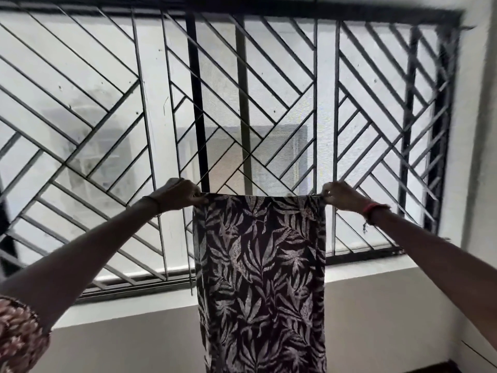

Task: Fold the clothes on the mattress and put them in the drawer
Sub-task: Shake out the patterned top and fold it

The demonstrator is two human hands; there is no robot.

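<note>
the barred window (107, 103) fills the far wall. in front of it the dark leaf-print garment (261, 278) hangs flat in the air. my left hand (180, 195) pinches its top left corner, fingers curled, and my right hand (341, 196) pinches its top right corner.

Garment (261, 278) hangs between hands, before window grille (107, 103).

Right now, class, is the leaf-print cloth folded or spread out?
Spread: the leaf-print cloth hangs flat, left hand and right hand pinching its top corners.
</note>
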